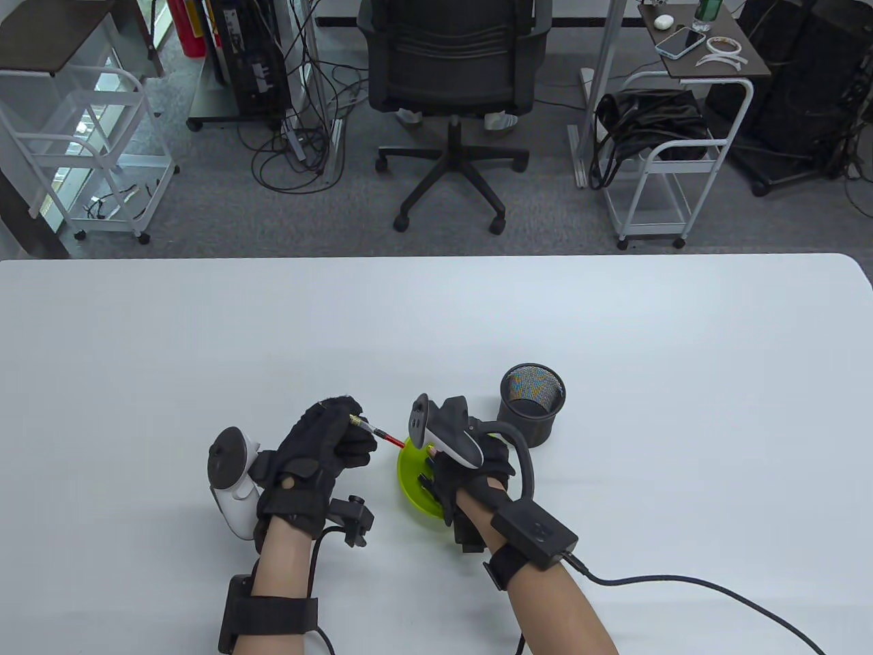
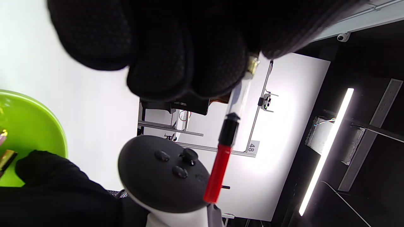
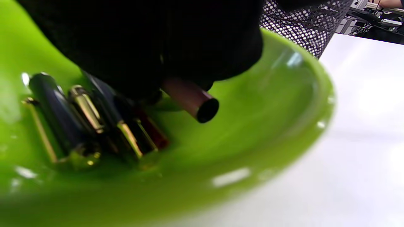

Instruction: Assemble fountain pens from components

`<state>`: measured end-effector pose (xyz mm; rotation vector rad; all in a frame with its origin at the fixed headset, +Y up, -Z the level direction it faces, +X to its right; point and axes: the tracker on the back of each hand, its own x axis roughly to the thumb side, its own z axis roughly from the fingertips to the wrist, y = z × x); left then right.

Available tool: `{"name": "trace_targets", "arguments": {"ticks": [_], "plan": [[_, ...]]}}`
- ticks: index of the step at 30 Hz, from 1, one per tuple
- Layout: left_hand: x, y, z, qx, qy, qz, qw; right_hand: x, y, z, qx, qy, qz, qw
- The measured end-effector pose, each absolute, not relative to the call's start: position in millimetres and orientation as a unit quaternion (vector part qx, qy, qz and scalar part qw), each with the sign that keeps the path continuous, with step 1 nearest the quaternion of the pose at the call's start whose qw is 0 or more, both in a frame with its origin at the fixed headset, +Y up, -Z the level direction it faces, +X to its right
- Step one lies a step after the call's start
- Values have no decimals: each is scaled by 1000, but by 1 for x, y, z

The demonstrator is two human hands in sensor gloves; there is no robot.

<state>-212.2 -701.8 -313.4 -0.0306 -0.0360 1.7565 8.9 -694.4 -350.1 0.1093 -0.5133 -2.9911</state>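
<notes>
Left hand holds a pen's inner section while the right hand picks a barrel from a green bowl.

The left hand (image 1: 320, 450) has its fingers (image 2: 189, 63) curled tight round a pen section (image 2: 227, 132) with a red ink tube, which juts out toward the right hand (image 1: 470, 471). That hand's fingers (image 3: 176, 47) pinch a dark barrel (image 3: 192, 99), open end outward, just above the green bowl (image 3: 284, 132), which holds more dark and gold pen parts (image 3: 85, 119). The slim tube could miss the barrel mouth, bend, or slip. A black mesh cup (image 1: 532, 406) stands just beyond the bowl; its contents cannot be made out.
</notes>
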Motion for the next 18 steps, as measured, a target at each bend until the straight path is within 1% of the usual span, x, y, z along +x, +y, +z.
{"name": "trace_targets", "arguments": {"ticks": [13,18], "plan": [[-212,-702,-314,-16,-15,766,642,14,-680,-345,-6,-168,-985,-38],[-210,-702,-313,-18,-19,769,639,18,-668,-336,-30,-147,-986,-70]]}}
